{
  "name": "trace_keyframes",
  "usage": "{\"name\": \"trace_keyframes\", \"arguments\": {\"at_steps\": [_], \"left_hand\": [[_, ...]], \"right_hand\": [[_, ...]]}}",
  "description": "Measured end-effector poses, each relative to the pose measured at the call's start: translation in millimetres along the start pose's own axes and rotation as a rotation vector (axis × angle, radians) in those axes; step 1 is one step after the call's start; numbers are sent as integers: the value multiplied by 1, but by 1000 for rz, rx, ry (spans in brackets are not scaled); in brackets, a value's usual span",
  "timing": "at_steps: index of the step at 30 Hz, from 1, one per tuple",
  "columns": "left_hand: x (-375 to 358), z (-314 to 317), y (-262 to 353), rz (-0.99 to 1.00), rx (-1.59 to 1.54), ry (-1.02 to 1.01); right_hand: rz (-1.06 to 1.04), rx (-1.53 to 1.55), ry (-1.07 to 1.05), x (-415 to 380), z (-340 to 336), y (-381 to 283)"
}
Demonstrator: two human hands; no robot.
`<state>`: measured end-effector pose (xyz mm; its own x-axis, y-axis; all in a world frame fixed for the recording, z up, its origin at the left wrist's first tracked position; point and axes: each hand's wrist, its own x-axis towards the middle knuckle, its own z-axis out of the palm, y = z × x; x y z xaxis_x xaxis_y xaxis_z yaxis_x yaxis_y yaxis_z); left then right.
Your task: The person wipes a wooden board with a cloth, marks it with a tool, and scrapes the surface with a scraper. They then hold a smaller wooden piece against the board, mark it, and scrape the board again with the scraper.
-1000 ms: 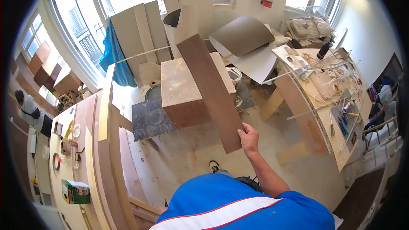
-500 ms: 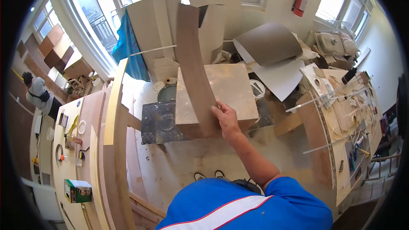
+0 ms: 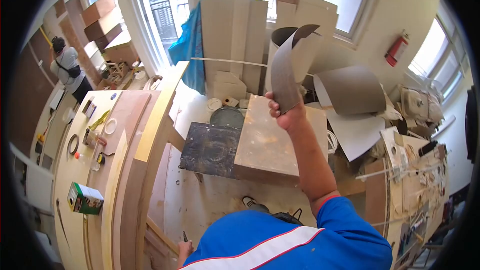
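My right hand (image 3: pixel 289 112) is raised over the box and wrapped round the lower end of a curved grey-brown strip (image 3: pixel 284 77). The strip's top bends over to the right. Low at the left of my body, my left hand (image 3: pixel 185 248) is closed on a small dark, thin tool (image 3: pixel 184 236); its exact kind is too small to tell. Below my right hand, a wooden box (image 3: pixel 270 135) stands on a black stained board (image 3: pixel 209 145).
A long workbench (image 3: pixel 117 162) with a green can (image 3: pixel 85 198) is on the left. A cluttered table (image 3: pixel 400 190) stands right. Rolled sheet (image 3: pixel 350 90) lies behind the box. Another person (image 3: pixel 68 67) stands far left.
My right hand has lifted the strip up, and the strip now curls at its top. My left hand has come into view with the thin tool. The view has shifted left.
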<state>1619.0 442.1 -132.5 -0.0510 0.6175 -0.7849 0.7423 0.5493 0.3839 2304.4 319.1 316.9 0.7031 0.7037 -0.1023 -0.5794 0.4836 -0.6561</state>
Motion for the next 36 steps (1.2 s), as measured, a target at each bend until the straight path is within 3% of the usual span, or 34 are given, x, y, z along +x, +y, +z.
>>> {"name": "trace_keyframes", "arguments": {"at_steps": [2, 5, 9, 11, 14, 15, 17, 19, 20, 25, 28, 31, 33, 35, 36], "left_hand": [[-13, 7, 0, 77, 272, 80], [-32, 27, 7, 104, 352, 99], [-54, 53, 13, 109, 369, 109], [-64, 58, 11, 116, 359, 111], [-73, 66, 0, 160, 336, 95], [-75, 69, -9, 183, 320, 92], [-93, 75, -20, 116, 255, 107], [-163, 75, 50, -41, 131, 138], [-187, 76, 75, -91, 72, 144], [-200, 112, 16, -227, -283, 213], [-243, 113, 9, -218, -116, 214], [-260, 122, -23, -314, -99, 195], [-270, 130, -58, -369, -182, 200], [-275, 135, -88, -412, -231, 189], [-276, 137, -101, -430, -250, 183]], "right_hand": [[36, 31, -49, 36, -1, -21], [69, 116, 25, 78, 21, -58], [189, 347, -154, 185, 7, -128], [-17, 347, -110, 262, -10, -159], [78, 581, 63, 254, 22, -146], [91, 436, -10, 250, 27, -127], [156, 165, -192, 228, 27, -67], [458, 213, -591, 225, -6, 10], [573, 216, -550, 214, -16, 55], [1049, 114, -320, 92, -10, 209], [1233, 77, -493, 21, 33, 242], [1055, -129, -866, -39, 119, 232], [898, -171, -1247, -80, 179, 225], [848, 65, -1445, -137, 233, 223], [706, 231, -1563, -173, 257, 228]]}}
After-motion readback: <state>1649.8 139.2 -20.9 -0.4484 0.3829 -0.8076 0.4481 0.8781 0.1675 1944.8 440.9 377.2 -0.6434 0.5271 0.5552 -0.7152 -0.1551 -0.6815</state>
